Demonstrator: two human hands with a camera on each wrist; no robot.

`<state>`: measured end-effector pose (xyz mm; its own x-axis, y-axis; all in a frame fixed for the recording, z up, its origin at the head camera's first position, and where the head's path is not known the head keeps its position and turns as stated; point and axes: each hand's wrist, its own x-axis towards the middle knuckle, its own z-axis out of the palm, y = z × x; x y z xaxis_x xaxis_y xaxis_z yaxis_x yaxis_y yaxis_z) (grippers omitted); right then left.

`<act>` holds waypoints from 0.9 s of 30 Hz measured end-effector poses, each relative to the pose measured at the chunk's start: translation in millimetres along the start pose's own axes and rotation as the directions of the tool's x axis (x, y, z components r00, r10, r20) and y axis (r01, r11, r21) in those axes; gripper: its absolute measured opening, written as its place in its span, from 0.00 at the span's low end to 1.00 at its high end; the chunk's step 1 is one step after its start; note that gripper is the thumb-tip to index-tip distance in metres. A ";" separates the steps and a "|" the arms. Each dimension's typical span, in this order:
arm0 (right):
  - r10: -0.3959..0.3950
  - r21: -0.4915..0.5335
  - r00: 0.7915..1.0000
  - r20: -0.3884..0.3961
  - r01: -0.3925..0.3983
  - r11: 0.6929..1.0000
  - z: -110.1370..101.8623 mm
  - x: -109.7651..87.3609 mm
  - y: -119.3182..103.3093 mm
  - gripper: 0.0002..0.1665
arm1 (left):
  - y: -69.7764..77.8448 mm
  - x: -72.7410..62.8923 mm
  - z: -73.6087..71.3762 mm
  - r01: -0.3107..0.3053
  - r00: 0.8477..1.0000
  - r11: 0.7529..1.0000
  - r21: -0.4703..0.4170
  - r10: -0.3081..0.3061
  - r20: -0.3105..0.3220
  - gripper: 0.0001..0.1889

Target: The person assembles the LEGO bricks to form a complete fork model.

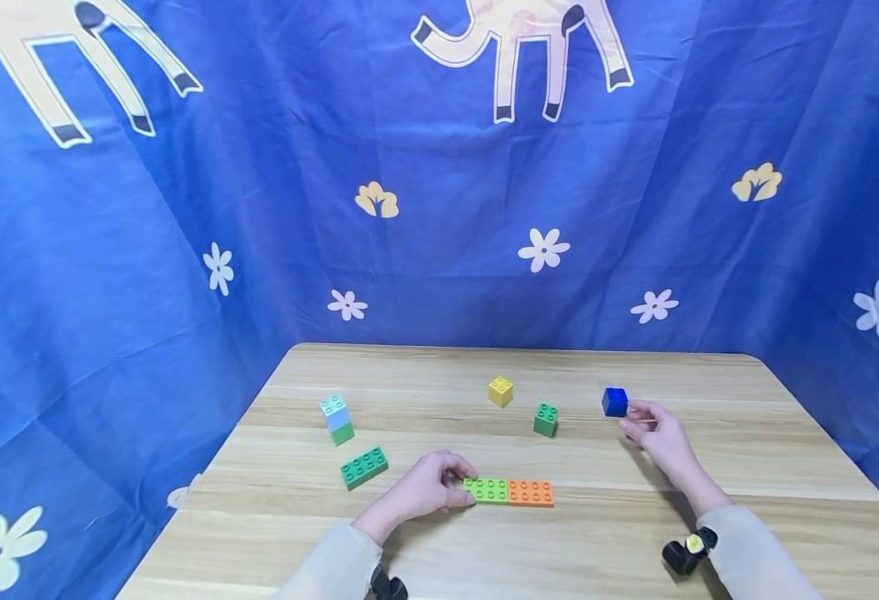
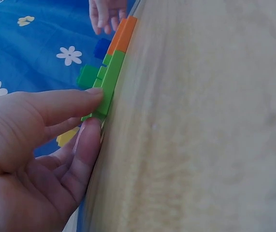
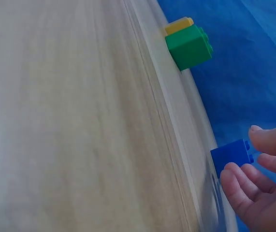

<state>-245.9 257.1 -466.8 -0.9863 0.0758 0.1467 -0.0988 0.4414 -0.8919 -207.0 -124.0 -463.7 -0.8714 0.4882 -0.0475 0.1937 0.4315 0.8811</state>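
Note:
On the near middle of the table, a lime green building brick [image 1: 490, 492] and an orange building brick [image 1: 531, 493] lie end to end in a row, studs up. My left hand [image 1: 427, 487] pinches the left end of the lime green brick between thumb and fingers, also seen close up in the left wrist view. Farther back on the right stands a dark blue brick [image 1: 615, 402]. Just right of it is my right hand [image 1: 658, 435], fingertips close by the blue brick [image 3: 230, 155], with the thumb spread away from the fingers.
A yellow brick [image 1: 501, 391] and a small green brick [image 1: 546, 420] stand at the back middle. To the left are a light blue brick [image 1: 336, 412] on top of a green one [image 1: 342, 432] and a long dark green brick [image 1: 365, 468]. A patterned blue cloth [image 1: 439, 275] hangs behind the table.

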 end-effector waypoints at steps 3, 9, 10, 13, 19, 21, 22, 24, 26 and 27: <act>0.012 -0.020 1.000 -0.021 -0.012 1.000 -1.0 4.6 0.6 0.30 | -0.1 0.0 0.9 -0.008 1.000 1.000 -0.003 0.008 -0.003 0.16; 0.045 0.024 0.999 -0.016 -0.045 0.999 -3.2 14.6 4.2 0.33 | 10.5 -4.8 0.9 -0.009 1.000 1.000 -0.020 0.009 -0.010 0.16; 0.054 0.036 0.998 -0.011 -0.053 0.998 -3.3 16.0 4.6 0.34 | 10.8 -4.9 0.9 -0.008 1.000 1.000 -0.021 0.008 -0.011 0.16; 0.074 0.028 0.997 -0.008 -0.074 0.997 -3.1 20.8 6.8 0.35 | 10.3 -4.6 0.9 -0.005 1.000 1.000 -0.009 0.005 -0.009 0.16; 0.109 -0.002 0.994 0.030 -0.109 0.994 -2.3 30.5 10.3 0.38 | 0.3 0.2 1.9 -0.010 1.000 1.000 -0.001 0.010 -0.004 0.16; 0.117 -0.002 0.992 0.048 -0.117 0.993 -2.4 32.7 9.8 0.38 | 1.1 -0.2 2.0 -0.011 1.000 1.000 -0.008 0.011 -0.004 0.16; 0.120 -0.002 0.991 0.057 -0.121 0.993 -2.6 33.7 9.5 0.38 | 1.4 -0.5 2.2 -0.012 1.000 1.000 -0.013 0.012 -0.004 0.16; 0.126 -0.008 0.989 0.072 -0.126 0.992 -3.1 35.5 8.5 0.38 | 2.2 -1.0 2.6 -0.012 1.000 1.000 -0.019 0.012 -0.005 0.17; 0.126 -0.020 0.989 0.080 -0.125 0.992 -3.4 37.6 7.7 0.38 | 2.9 -1.4 2.8 -0.009 1.000 1.000 -0.025 0.008 -0.007 0.17; 0.127 -0.027 0.988 0.083 -0.125 0.992 -3.5 38.7 7.3 0.38 | 3.1 -1.6 2.9 -0.008 1.000 1.000 -0.030 0.008 -0.008 0.17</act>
<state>-284.3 266.4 -466.1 -0.9984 0.0564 -0.0037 0.0289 0.4521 -0.8915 -203.6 -121.3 -462.2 -0.8736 0.4853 -0.0365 0.1875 0.4047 0.8950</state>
